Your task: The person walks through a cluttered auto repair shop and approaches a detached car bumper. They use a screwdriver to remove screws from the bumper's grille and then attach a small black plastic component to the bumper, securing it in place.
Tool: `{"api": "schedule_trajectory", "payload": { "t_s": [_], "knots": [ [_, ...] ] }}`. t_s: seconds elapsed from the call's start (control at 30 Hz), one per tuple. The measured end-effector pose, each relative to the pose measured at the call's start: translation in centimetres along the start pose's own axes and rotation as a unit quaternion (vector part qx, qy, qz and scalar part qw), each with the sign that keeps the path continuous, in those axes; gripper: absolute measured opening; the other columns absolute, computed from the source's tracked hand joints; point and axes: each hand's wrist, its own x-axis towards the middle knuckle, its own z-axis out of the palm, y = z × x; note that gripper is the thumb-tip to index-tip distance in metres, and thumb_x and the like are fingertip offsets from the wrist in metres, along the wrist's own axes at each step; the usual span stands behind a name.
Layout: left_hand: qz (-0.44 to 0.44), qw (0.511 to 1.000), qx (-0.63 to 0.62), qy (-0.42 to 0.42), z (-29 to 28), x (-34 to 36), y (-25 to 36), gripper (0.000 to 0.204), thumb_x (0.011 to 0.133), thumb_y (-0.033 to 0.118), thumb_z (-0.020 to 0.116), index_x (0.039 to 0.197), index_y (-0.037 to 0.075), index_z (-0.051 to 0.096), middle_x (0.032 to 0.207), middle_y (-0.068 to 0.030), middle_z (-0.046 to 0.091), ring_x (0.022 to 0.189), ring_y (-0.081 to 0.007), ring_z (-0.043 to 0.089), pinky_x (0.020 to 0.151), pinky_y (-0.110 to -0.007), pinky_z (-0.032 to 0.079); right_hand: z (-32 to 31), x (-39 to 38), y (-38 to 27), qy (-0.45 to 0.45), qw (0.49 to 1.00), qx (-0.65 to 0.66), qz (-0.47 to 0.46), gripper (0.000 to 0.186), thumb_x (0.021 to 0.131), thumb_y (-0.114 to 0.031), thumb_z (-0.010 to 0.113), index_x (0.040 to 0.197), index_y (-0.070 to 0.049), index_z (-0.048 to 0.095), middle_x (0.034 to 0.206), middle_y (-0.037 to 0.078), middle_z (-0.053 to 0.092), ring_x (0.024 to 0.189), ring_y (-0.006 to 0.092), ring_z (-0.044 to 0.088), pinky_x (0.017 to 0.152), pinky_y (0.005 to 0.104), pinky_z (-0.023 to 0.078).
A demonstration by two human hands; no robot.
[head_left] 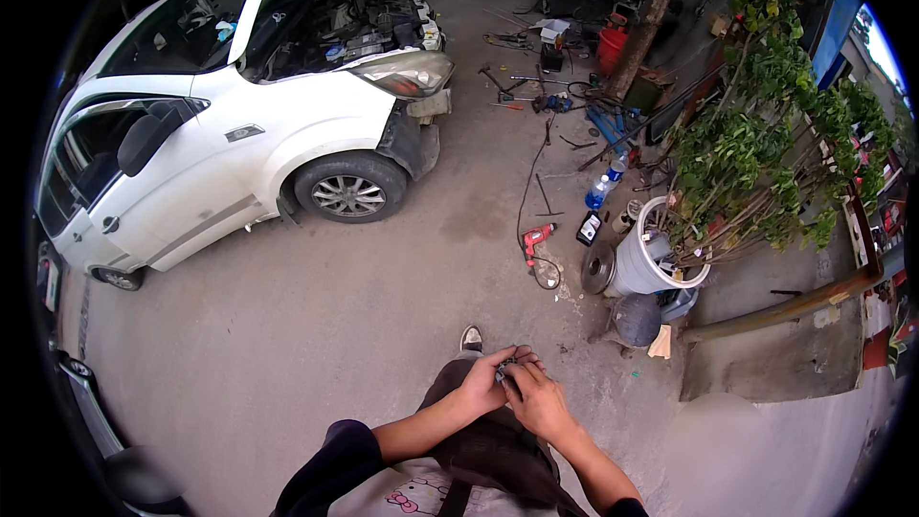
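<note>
Both hands meet just in front of the person's body: the left hand (488, 380) is cupped around a small dark thing (504, 370), and the right hand (538, 404) bends its fingers in over it. What the small thing is cannot be made out, and whether the right fingers pinch it or merely touch it cannot be told, since they partly cover it. Below the wrists hangs dark brown cloth (493, 450); one shoe (470, 338) shows just beyond the hands.

Ahead, on the concrete floor (383, 297), a red drill (536, 239) lies with its dark cord running away toward a scatter of hand tools. A T-shaped bar (544, 194) is near the cord. To the right stands a clear bottle with blue on it (599, 193), then a black container with a white label (588, 228), and a metal disc (599, 268) against a white bucket (637, 263). Leafy branches (756, 124) spread above the bucket, blocking part of the view behind. Nearer, a round grey object (638, 321) sits beside a tan scrap (661, 342). A rusty bar (785, 306) crosses above a grey slab (775, 364). On the left, a white car (239, 134) stands with its hood raised and engine exposed.
</note>
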Motion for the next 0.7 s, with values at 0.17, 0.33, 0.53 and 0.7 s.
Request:
{"api": "schedule_trajectory", "payload": {
  "t_s": [0.17, 0.33, 0.53, 0.7],
  "knots": [
    [-0.012, 1.000, 0.015, 0.005, 6.8, 8.6, 11.0, 0.019, 0.097, 0.019, 0.051, 0.104, 0.003, 0.059, 0.101, -0.0120, 0.063, 0.104, -0.0299, 0.059, 0.097, -0.043, 0.046, -2.8, 14.3, 1.7, 0.071, 0.995, 0.058, 0.037, 0.023, 0.085, -0.010, 0.065, 0.108, -0.007, 0.061, 0.099, 0.015, 0.064, 0.088, 0.0370, 0.064, 0.075, 0.0460, 0.053],
    [0.054, 0.998, 0.009, -0.009, 9.3, 13.5, 19.5, 0.024, 0.098, 0.020, 0.050, 0.108, 0.000, 0.058, 0.101, -0.0134, 0.063, 0.106, -0.0319, 0.059, 0.097, -0.044, 0.046, -2.2, 25.9, 4.3, 0.007, 0.999, 0.043, 0.026, 0.030, 0.087, -0.017, 0.065, 0.114, -0.007, 0.056, 0.103, 0.016, 0.064, 0.093, 0.0379, 0.064, 0.075, 0.0462, 0.054],
    [0.180, 0.983, -0.024, 0.023, 9.2, 18.3, 29.3, 0.026, 0.100, 0.023, 0.043, 0.103, 0.003, 0.059, 0.100, -0.0120, 0.062, 0.102, -0.0302, 0.057, 0.097, -0.043, 0.044, 1.3, 39.8, 7.8, -0.099, 0.992, 0.019, -0.075, 0.028, 0.089, -0.021, 0.061, 0.109, -0.003, 0.051, 0.098, 0.021, 0.063, 0.083, 0.0397, 0.065, 0.066, 0.0475, 0.056],
    [0.229, 0.968, -0.050, 0.088, 12.7, 26.2, 36.8, 0.020, 0.098, 0.021, 0.046, 0.098, 0.005, 0.058, 0.093, -0.0095, 0.061, 0.098, -0.0282, 0.056, 0.097, -0.042, 0.043, 1.0, 51.6, 13.6, -0.126, 0.977, 0.080, -0.149, 0.022, 0.089, -0.020, 0.060, 0.096, -0.003, 0.047, 0.088, 0.024, 0.062, 0.074, 0.0402, 0.064, 0.060, 0.0492, 0.053]
  ]
}}
